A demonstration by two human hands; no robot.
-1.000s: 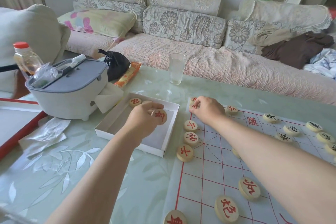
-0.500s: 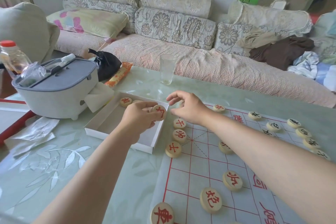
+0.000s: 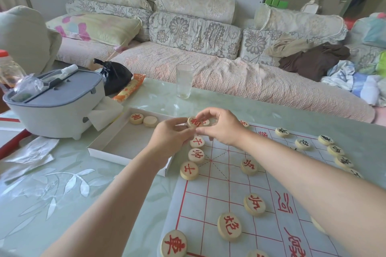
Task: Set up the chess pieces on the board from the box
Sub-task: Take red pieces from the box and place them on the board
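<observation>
- The counter (image 3: 87, 198) is glossy pale green with a white leaf pattern under its smooth, glassy top.
- A grey-lidded white plastic bin (image 3: 54, 108) with rounded corners stands at the far left.
- The board (image 3: 234, 200) is a thin, flat pale sheet printed with a red grid and red characters; it lies at the right.
- The box (image 3: 117, 148) is a shallow white cardboard tray just left of the board's far corner. Two round wooden discs lie in its far end, one with a red character up (image 3: 136, 118), one blank side up (image 3: 150, 121).
- A clear ribbed drinking glass (image 3: 184, 81) stands upright beyond the box.
- The left hand (image 3: 169, 140) and right hand (image 3: 221, 127) meet above the box's far right corner, near the board's edge.
- Between them is a round pale wooden chess piece (image 3: 193, 122) with a red character. The left hand's fingers are pinched on its edge; the right hand's fingers (image 3: 205, 113) curl over it, whether touching I cannot tell.
- More such discs sit on the board, red-marked (image 3: 229, 226) near, black-marked (image 3: 282, 132) far right.
</observation>
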